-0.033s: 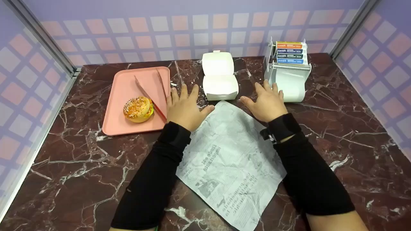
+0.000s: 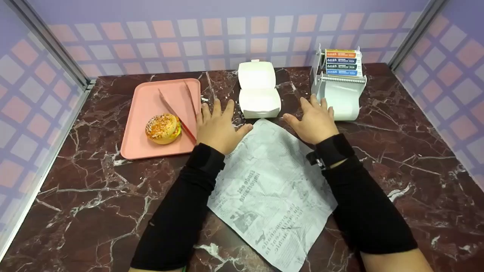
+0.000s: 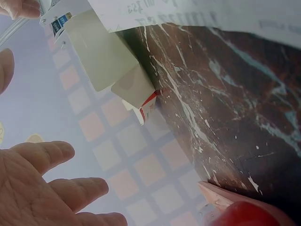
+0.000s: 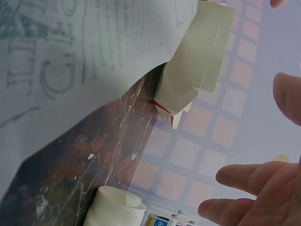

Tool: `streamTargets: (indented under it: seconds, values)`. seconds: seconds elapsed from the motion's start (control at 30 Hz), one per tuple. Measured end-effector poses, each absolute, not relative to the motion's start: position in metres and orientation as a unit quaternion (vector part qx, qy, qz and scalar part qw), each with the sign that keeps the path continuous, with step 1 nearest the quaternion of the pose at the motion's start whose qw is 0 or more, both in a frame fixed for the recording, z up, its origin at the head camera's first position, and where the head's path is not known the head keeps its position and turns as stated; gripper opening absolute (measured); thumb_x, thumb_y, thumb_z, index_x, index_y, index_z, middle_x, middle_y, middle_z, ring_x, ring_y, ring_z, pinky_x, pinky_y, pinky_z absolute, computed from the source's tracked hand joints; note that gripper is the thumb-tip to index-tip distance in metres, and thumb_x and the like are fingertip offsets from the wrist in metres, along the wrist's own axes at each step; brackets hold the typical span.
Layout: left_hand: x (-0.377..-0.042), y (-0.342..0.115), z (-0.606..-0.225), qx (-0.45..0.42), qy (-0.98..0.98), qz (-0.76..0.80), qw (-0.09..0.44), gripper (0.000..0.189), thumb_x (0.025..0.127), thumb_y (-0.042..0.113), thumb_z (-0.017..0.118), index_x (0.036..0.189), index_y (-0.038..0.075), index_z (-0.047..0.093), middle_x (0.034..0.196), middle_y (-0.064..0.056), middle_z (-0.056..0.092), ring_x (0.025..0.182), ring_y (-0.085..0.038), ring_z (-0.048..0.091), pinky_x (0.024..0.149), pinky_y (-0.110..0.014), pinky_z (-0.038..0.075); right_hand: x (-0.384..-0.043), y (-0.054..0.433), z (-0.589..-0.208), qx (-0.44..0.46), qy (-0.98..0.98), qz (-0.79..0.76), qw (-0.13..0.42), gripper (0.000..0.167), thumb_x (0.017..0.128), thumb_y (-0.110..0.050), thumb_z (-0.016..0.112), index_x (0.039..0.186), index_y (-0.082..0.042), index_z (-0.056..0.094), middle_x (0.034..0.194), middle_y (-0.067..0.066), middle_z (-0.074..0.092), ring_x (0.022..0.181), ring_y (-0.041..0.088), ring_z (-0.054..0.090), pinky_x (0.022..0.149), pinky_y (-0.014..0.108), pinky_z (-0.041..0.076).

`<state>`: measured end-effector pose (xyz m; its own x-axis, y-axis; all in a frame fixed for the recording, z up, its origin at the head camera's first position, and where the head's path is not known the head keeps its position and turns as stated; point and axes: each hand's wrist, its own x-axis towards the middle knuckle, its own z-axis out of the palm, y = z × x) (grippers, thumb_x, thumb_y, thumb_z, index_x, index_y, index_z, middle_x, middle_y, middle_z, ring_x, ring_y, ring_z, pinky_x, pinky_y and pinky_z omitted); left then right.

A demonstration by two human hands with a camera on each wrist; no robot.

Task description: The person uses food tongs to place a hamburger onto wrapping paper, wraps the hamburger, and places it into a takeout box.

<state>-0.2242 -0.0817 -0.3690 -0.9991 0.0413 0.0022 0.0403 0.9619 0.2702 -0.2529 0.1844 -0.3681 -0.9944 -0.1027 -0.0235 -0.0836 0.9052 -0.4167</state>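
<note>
Pink tray (image 2: 145, 98), grey-printed white paper (image 2: 272, 189), white-veined maroon tabletop (image 2: 94, 219)

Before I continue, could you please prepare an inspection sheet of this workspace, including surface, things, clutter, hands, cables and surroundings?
Surface: dark red, white-veined marble-look tabletop.
Job's things: grey-white printed paper sheet spread between the forearms; open white hinged box beyond it; round seeded burger and red tongs on a pink rectangular tray; white dispenser with coloured labels.
Clutter: pale flecks by the tray; crumbs or stone pattern, cannot tell.
Hands: left hand by the tray, right hand by the dispenser; fingers spread, both holding nothing.
Cables: nothing seen for certain; green sliver by the left black sleeve, too small to identify.
Surroundings: lilac wall with pink and white squares, grey metal corner post.
</note>
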Motion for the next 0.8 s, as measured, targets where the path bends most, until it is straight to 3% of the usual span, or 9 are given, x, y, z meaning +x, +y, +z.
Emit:
streamTargets:
  seconds: [0.2,0.4,0.6,0.73,0.8]
  values:
    - [-0.220,-0.085,-0.368,0.021,0.990,0.139,0.002,0.097,0.095,0.082,0.045,0.169,0.024,0.023,0.176,-0.017,0.016,0.162,-0.049,0.009,0.132,-0.062,0.009,-0.252,0.180,-0.369,-0.049,0.974,-0.222,0.014,0.088,0.103,-0.059,0.056,0.164,-0.002,0.030,0.172,0.031,0.015,0.159,0.057,0.005,0.129,0.070,0.004]
    - [-0.208,-0.095,-0.357,0.034,0.986,0.165,0.006,0.095,0.096,0.079,0.047,0.169,0.022,0.025,0.176,-0.018,0.016,0.162,-0.048,0.011,0.132,-0.063,0.007,-0.252,0.171,-0.370,-0.067,0.958,-0.275,-0.049,0.073,0.104,-0.048,0.060,0.155,0.002,0.046,0.166,0.028,0.035,0.158,0.047,0.028,0.131,0.058,0.021]
    - [-0.193,-0.127,-0.345,0.036,0.980,0.194,0.019,0.101,0.092,0.084,0.044,0.168,0.020,0.022,0.175,-0.018,0.009,0.162,-0.044,0.007,0.131,-0.065,0.002,-0.248,0.166,-0.369,-0.095,0.934,-0.326,-0.111,0.055,0.103,-0.036,0.064,0.142,0.002,0.060,0.147,0.023,0.061,0.132,0.041,0.061,0.118,0.052,0.043]
    - [-0.179,-0.159,-0.343,0.021,0.980,0.197,0.027,0.103,0.091,0.085,0.043,0.168,0.019,0.022,0.175,-0.019,0.010,0.161,-0.047,0.008,0.128,-0.069,0.000,-0.245,0.166,-0.366,-0.099,0.932,-0.331,-0.107,0.054,0.103,-0.036,0.066,0.142,0.001,0.061,0.144,0.023,0.063,0.117,0.040,0.067,0.112,0.053,0.047]
    - [-0.171,-0.176,-0.344,0.011,0.979,0.203,0.027,0.101,0.093,0.082,0.046,0.168,0.017,0.024,0.174,-0.021,0.012,0.160,-0.050,0.009,0.127,-0.072,0.001,-0.242,0.167,-0.364,-0.100,0.935,-0.325,-0.098,0.056,0.103,-0.037,0.066,0.143,0.001,0.060,0.144,0.023,0.063,0.121,0.040,0.065,0.114,0.053,0.046]
